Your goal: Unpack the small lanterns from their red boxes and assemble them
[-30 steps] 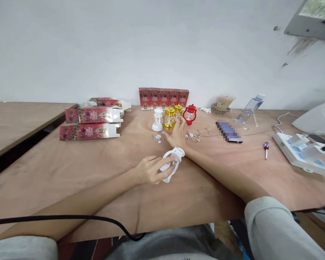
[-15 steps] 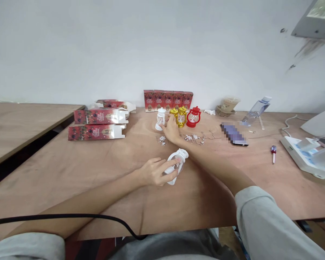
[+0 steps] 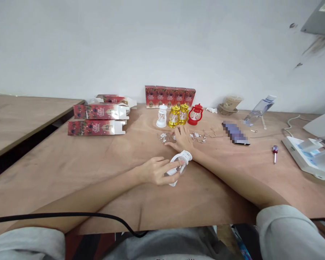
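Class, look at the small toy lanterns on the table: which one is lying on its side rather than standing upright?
The white lantern held in the left hand, near the table's front. The other four, white, two gold and red, stand upright in a row by the wall.

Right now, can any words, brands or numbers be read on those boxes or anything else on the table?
None can be read.
Red boxes standing at the wall: printed pictures and lettering, too small and blurred.
Red boxes lying flat: print, illegible.
Phone: pixelated.
White device at right: blue labels, too blurred.
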The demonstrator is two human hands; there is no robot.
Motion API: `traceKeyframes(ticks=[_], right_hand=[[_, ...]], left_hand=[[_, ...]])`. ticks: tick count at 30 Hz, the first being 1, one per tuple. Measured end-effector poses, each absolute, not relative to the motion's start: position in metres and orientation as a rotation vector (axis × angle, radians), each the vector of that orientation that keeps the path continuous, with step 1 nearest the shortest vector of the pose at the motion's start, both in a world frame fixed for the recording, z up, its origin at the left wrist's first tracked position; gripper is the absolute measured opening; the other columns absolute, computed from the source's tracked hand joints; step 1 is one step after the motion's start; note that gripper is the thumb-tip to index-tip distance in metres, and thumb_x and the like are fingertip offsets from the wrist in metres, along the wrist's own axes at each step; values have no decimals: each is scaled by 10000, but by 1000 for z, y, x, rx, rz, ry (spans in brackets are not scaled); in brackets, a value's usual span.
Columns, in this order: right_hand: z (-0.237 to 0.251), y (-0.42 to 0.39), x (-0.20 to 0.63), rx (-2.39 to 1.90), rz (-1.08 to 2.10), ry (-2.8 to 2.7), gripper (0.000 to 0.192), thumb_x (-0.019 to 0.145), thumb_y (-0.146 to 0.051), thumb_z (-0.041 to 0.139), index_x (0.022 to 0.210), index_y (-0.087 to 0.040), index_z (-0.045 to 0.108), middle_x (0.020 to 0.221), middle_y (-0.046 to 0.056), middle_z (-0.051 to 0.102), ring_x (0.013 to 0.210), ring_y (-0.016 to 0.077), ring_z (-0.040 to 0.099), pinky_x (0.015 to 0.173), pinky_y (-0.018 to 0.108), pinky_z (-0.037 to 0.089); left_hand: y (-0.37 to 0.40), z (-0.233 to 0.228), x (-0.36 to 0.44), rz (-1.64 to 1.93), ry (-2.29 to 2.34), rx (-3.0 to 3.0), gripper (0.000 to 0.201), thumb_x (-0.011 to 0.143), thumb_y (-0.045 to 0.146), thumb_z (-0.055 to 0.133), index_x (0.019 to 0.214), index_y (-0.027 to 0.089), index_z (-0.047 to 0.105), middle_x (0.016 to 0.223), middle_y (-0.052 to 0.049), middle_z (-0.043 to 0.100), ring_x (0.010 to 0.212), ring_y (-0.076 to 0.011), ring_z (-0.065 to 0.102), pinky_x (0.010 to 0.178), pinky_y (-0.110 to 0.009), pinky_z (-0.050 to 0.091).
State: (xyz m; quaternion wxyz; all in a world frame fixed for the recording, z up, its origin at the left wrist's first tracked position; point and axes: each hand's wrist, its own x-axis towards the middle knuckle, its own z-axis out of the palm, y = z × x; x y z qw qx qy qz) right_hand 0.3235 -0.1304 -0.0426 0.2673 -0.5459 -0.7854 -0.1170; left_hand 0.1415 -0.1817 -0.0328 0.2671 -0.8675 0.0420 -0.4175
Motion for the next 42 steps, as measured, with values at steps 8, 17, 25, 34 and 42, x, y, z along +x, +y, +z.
traceKeyframes(ticks=[8, 17, 25, 34, 42], right_hand=[[-40, -93, 310, -1592, -347, -2093, 532, 788, -635, 517, 974, -139, 567, 1092, 155, 520, 979, 291, 462, 820, 382, 370], [-27, -112, 332, -1536, -313, -2072, 489, 808, -597, 524, 1016, -162, 604, 1121, 135, 534, 1007, 286, 449, 884, 402, 358], [-36, -154, 388, -1609, -168, -2046, 367, 764, -550, 625, 951, -235, 647, 1042, 91, 558, 984, 271, 468, 878, 414, 375], [-45, -117, 373, -1772, -209, -1921, 418, 736, -583, 634, 916, -206, 615, 1052, 106, 535, 979, 286, 471, 816, 392, 373], [-41, -105, 367, -1854, -222, -1961, 494, 781, -609, 558, 1065, -213, 638, 1079, 124, 525, 1015, 302, 443, 824, 412, 358]], left_hand=[[-182, -34, 140, -1126, 96, -2323, 68, 837, 215, 502, 898, 191, 485, 1078, -112, 682, 543, -65, 537, 478, -198, 338], [-181, -34, 141, -1111, 97, -2322, 75, 833, 220, 501, 900, 193, 481, 1098, -119, 677, 531, -58, 529, 465, -195, 333], [-182, -35, 141, -1121, 97, -2335, 63, 845, 217, 507, 896, 181, 508, 1070, -127, 687, 528, -70, 525, 468, -201, 327], [-178, -42, 141, -1146, 89, -2317, 102, 859, 210, 450, 947, 190, 499, 1153, -135, 655, 583, -84, 580, 499, -205, 384], [-179, -43, 141, -1155, 95, -2326, 82, 861, 207, 448, 927, 190, 495, 1141, -137, 662, 568, -84, 580, 474, -206, 377]])
